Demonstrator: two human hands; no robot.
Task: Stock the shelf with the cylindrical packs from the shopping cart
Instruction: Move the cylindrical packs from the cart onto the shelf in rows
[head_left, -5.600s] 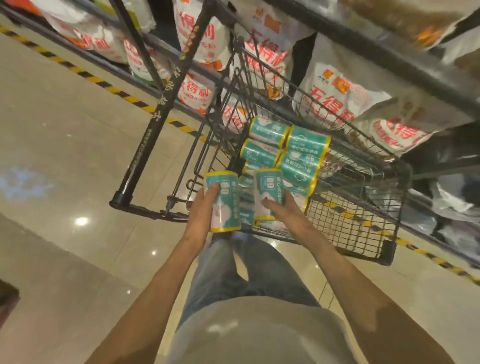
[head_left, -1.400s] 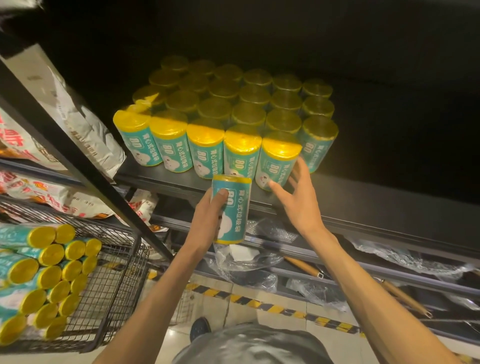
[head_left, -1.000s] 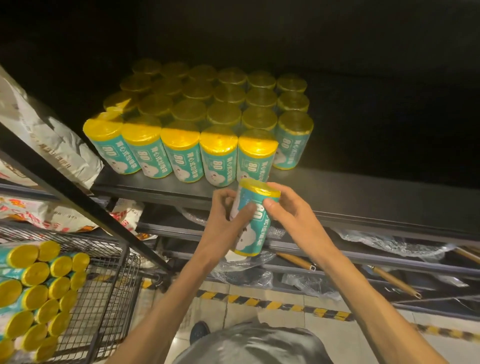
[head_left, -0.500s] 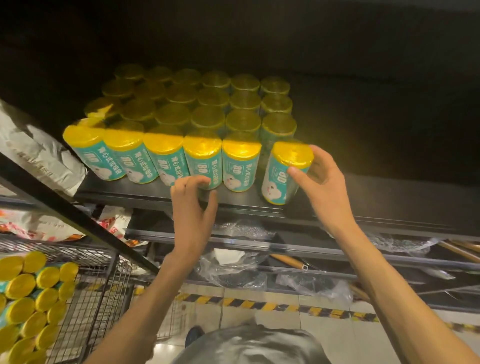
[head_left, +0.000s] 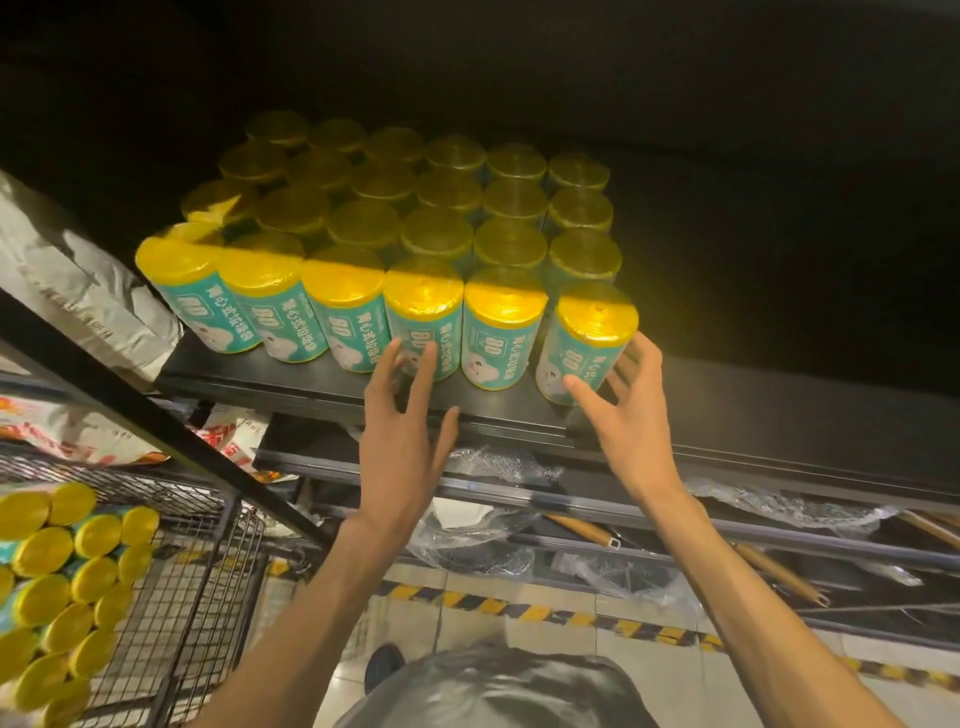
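On the dark shelf (head_left: 753, 415), upright cylindrical packs (head_left: 423, 317); both hands spread, empty

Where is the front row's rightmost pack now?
In the head view, the rightmost pack stands at the shelf's front edge, beside the right hand.

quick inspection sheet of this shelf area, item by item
surface: black shelf, right part bare.
job's things: teal packs with yellow tops stand upright in rows; the end pack sits at the front row's right end, a little apart; more packs lie in the cart.
clutter: white bags at left; plastic-wrapped goods on lower shelves.
grippers: left hand open by the front row; right hand open around the end pack.
cables: nothing seen.
surroundings: tiled floor with hazard tape.
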